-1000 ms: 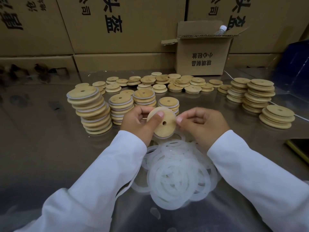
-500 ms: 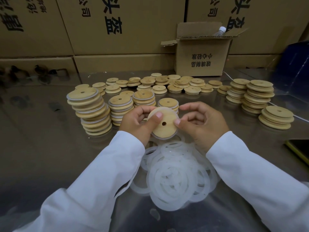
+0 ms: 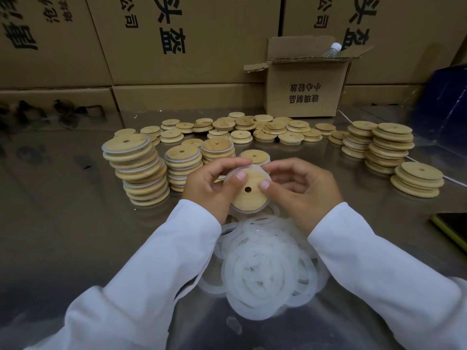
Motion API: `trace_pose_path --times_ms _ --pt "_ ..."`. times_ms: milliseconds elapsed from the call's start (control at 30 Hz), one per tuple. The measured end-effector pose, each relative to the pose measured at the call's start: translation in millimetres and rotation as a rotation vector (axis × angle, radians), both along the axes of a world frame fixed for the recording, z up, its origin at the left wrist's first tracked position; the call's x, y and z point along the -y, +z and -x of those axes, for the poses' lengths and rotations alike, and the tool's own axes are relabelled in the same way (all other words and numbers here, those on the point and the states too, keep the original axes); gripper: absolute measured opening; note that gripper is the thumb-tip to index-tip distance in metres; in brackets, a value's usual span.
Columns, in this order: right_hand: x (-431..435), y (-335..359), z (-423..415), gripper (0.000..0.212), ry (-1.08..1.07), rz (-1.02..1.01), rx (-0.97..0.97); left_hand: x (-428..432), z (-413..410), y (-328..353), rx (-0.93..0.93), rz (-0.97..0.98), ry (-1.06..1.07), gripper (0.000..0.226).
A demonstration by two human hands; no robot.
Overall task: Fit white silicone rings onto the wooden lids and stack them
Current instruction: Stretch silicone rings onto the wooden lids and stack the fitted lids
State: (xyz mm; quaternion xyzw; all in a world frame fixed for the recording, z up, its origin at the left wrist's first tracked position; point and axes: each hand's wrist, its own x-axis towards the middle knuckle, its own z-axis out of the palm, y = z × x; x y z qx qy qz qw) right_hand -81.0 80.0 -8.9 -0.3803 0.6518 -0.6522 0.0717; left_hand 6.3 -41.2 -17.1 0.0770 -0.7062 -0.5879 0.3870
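Note:
A round wooden lid (image 3: 249, 195) with a small hole is held up over the table, a white silicone ring (image 3: 249, 168) stretched round its rim. My left hand (image 3: 211, 184) grips its left side, thumb pressed on the face. My right hand (image 3: 304, 189) grips the right side, thumb on the face as well. A heap of loose white rings (image 3: 267, 271) lies on the table just below. Stacks of lids with rings fitted (image 3: 137, 170) stand to the left and behind the hands.
Bare lids lie scattered (image 3: 255, 130) at the back and in stacks (image 3: 386, 147) at the right on the steel table (image 3: 63, 223). A small open carton (image 3: 304, 84) with a bottle stands behind, before a wall of large cartons. A yellow-edged dark object (image 3: 452, 228) lies at the right.
Both hands have worked round the lid's rim; fingers of both hands now curl over its top edge, and the ring sits over more of the rim. The lid stays in place.

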Motion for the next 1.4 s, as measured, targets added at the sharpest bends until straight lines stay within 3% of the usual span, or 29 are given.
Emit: trace_pose_path --times_ms 200,433,867,1400 --pt "-0.3 1.7 -3.0 0.031 0.046 0.050 0.048 0.0 -0.5 -0.2 -0.018 -0.045 -0.059 0.023" --pt "-2.5 1.7 -6.0 0.034 -0.057 -0.034 -0.201 -0.9 0.0 0.3 -0.025 -0.083 -0.101 0.019" --pt "1.2 0.2 -2.8 0.018 -0.023 0.020 0.103 -8.6 -3.3 4.2 0.015 0.057 0.011 0.026" --pt "1.3 5.6 -1.2 0.017 -0.148 -0.158 -0.096 -6.5 -3.6 5.3 0.034 0.051 0.026 0.030"
